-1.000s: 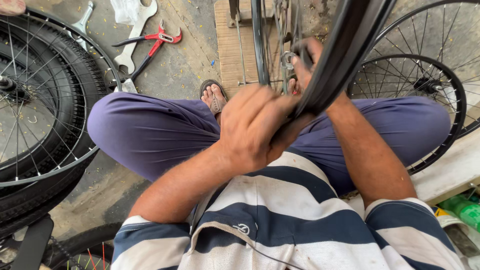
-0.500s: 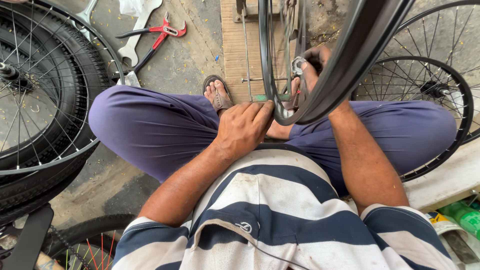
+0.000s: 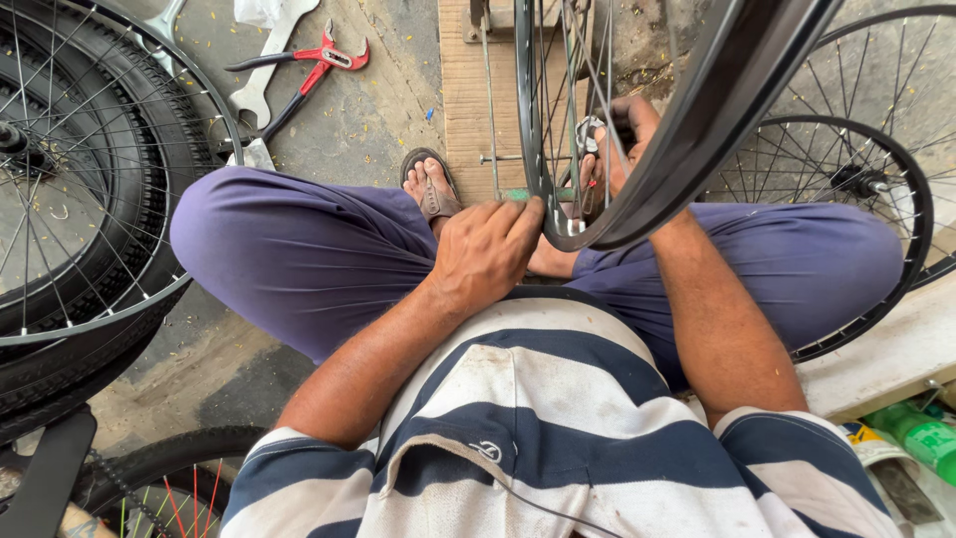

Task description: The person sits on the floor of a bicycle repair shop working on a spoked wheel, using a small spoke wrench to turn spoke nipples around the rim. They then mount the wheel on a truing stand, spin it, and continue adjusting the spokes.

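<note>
Left hand [image 3: 488,249] shifted onto rim [image 3: 558,234], fingers closed; right hand [image 3: 617,139] grips spokes [image 3: 578,120].

A black bicycle wheel rim [image 3: 637,214] with thin silver spokes [image 3: 568,90] is held upright on edge above crossed legs, right of centre in the scene. Its lowest curve is gripped near the lap, while the rest rises toward the far edge. A small metal tool [image 3: 590,133] is pressed among the spokes.
</note>
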Demonstrator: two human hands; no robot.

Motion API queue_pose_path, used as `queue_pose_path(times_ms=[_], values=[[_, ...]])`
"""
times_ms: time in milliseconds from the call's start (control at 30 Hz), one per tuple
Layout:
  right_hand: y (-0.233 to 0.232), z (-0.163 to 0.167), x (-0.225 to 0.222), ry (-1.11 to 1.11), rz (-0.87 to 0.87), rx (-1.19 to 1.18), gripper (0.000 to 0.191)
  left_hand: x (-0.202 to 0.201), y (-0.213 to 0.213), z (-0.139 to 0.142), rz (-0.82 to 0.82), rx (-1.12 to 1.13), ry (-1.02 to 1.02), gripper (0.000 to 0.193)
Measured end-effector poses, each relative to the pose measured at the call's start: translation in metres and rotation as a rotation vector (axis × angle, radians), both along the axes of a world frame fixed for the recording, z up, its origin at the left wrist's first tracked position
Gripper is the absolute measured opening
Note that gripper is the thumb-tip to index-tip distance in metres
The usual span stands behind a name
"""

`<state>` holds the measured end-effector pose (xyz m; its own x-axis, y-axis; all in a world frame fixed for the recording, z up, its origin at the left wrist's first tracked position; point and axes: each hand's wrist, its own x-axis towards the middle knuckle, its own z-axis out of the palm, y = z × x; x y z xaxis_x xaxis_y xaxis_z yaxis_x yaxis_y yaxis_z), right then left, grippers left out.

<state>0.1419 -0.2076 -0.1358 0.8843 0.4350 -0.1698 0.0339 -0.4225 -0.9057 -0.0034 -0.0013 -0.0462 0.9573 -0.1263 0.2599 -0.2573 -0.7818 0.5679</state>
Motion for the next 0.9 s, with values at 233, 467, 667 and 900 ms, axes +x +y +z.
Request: queue_pose_path(times_ms=[233, 467, 667, 900], values=[[0.001, 0.024, 0.005, 0.072, 0.101, -0.043, 0.028, -0.003, 0.008, 0.002, 0.004, -0.224, -0.023, 0.044], [0.022, 0.046, 0.003, 0.425, 0.142, 0.061, 0.035, 0.078, 0.037, -0.041, 0.252, -0.583, 0.154, 0.056], [0.031, 0.051, -0.002, 0.203, 0.212, -0.005, 0.029, 0.098, 0.032, -0.079, 0.067, -0.993, 0.271, 0.082], [0.025, 0.048, 0.008, 0.278, 0.268, 0.012, 0.029, 0.095, 0.033, -0.077, 0.083, -0.996, 0.311, 0.084]])
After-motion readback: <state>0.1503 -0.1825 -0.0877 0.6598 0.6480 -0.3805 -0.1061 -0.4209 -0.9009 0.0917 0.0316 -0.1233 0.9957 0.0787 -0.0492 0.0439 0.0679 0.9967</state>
